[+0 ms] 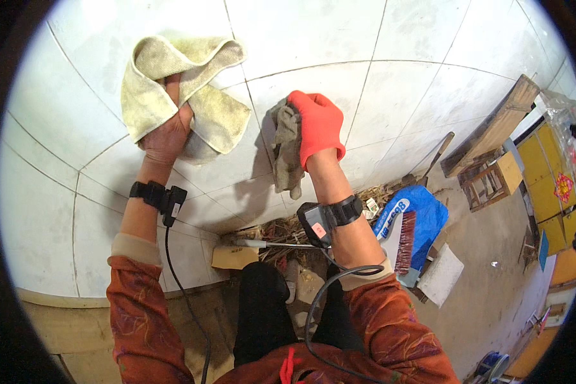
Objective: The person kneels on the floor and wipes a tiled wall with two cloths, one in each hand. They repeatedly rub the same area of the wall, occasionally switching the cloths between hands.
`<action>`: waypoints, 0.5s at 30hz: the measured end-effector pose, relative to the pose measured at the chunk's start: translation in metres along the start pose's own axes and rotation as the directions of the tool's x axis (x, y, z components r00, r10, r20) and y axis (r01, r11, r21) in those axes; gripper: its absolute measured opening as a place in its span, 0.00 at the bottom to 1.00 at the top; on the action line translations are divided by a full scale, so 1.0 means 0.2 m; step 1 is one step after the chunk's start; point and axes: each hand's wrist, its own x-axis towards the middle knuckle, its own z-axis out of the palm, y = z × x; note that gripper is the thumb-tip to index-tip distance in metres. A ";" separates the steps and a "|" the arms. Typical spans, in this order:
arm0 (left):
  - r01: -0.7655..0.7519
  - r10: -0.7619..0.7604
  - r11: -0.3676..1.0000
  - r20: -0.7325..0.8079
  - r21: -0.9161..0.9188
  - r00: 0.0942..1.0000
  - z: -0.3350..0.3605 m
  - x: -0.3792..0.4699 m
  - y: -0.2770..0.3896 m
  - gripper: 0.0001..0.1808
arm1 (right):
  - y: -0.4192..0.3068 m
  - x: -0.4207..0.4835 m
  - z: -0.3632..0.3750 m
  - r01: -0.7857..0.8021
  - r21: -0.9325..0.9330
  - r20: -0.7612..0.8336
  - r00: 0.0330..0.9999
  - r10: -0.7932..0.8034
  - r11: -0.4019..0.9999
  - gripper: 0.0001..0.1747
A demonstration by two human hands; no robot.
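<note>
My bare left hand [170, 132] grips a pale yellow towel [156, 103] with white hemmed edges. The towel folds over the fingers and hides most of them. To its right is my right hand [319, 125], in a red glove, closed on a crumpled grey-brown rag [287, 149] that hangs down from the fist. Both hands are at the white tiled wall [312, 77], which has dark joints and grey smudges. Whether the towel presses on the tiles cannot be made out. Each wrist carries a strapped black device with a cable.
Dry sticks [281, 233] lie along the wall's foot beside a cardboard piece [235, 258]. On the right are a blue printed sack [429, 206], a broom [404, 242], a wooden stool [489, 182], a leaning plank [497, 125] and a yellow cabinet [535, 158].
</note>
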 end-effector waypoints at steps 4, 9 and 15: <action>0.043 -0.043 0.997 0.013 -0.065 0.999 0.00 0.01 0.01 0.37 | 0.03 -0.01 -0.02 0.004 -0.096 -0.004 1.000 -0.004 0.995 0.13; 0.063 -0.062 0.998 0.046 -0.013 0.997 0.00 0.00 0.02 0.36 | 0.04 -0.01 -0.01 0.000 -0.061 -0.005 1.000 -0.001 0.998 0.13; 0.050 -0.050 0.999 0.000 -0.005 0.999 0.02 -0.01 0.01 0.36 | 0.01 -0.01 -0.01 -0.022 -0.063 0.009 1.000 0.022 0.998 0.13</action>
